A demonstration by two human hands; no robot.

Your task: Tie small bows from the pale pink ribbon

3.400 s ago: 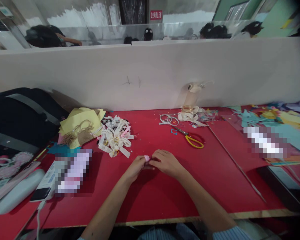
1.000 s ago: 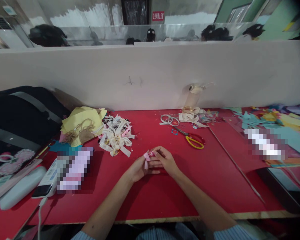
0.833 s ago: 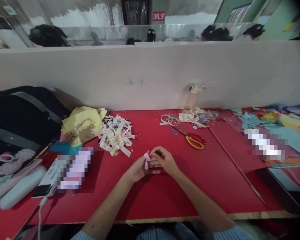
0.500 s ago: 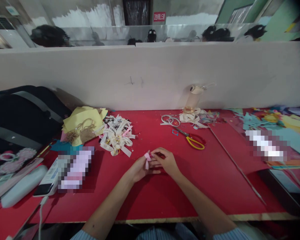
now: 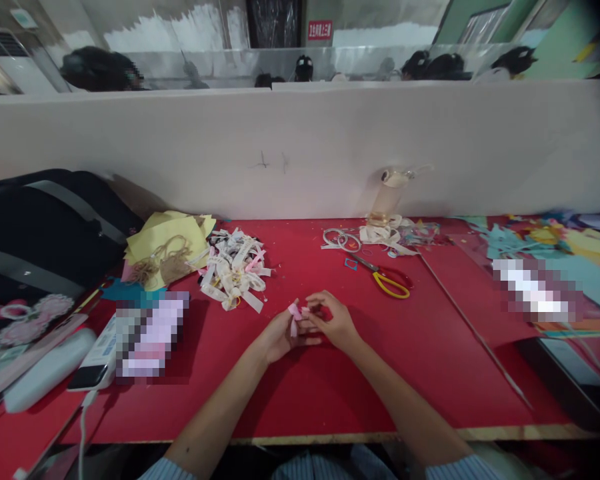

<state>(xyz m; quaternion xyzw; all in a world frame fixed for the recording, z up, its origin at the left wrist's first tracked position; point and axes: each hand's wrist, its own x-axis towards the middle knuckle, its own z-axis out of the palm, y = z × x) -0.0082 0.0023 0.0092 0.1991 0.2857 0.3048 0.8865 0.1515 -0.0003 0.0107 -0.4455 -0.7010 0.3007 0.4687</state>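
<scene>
A small pink ribbon [image 5: 295, 312], looped like a bow with a short tail hanging down, is pinched in my left hand [image 5: 279, 335] over the middle of the red table. From the right, my right hand [image 5: 336, 320] reaches to the ribbon's other side, thumb and forefinger pinching at its edge. The fingers of both hands overlap there, so part of the ribbon is hidden. Left of my hands lies a heap of white and pink ribbon pieces [image 5: 235, 270]. Scissors [image 5: 389, 283] with yellow and red handles rest beyond my right hand.
At the left are a dark bag [image 5: 45, 220], yellow paper sheets [image 5: 165, 237] and a white power bank [image 5: 97, 360] with a cable. A bottle [image 5: 386, 197] stands against the white partition [image 5: 205, 153]. A thin stick [image 5: 475, 330] and coloured sheets [image 5: 590, 273] lie at the right.
My right hand has shifted very slightly, with its fingers still at the ribbon. My left hand keeps its pinch in nearly the same place.
</scene>
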